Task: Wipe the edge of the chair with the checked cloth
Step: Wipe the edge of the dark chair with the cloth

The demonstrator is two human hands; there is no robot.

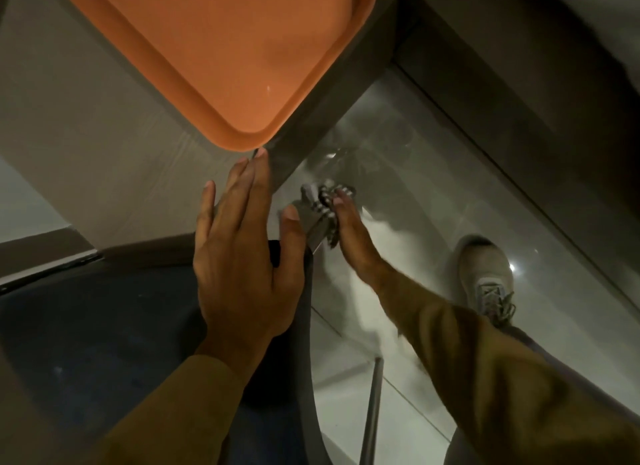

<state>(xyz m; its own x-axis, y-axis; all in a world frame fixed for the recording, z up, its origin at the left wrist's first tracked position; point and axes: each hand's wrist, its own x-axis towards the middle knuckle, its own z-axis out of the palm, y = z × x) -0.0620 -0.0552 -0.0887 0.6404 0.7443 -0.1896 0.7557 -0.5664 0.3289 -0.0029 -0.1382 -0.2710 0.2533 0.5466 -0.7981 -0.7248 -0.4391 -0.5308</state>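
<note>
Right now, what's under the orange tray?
The orange tray lies on a grey table, its corner near the table's edge. Whatever sits directly beneath the tray is covered. The left hand rests flat just below that corner, on the chair and table edge.

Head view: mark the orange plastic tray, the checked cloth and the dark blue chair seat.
Orange plastic tray [221, 49], head view, on its flat bottom.
Checked cloth [320, 210], head view, on the bunched part beside the right hand's fingers.
Dark blue chair seat [104, 326], head view, on the bare seat surface.
</note>
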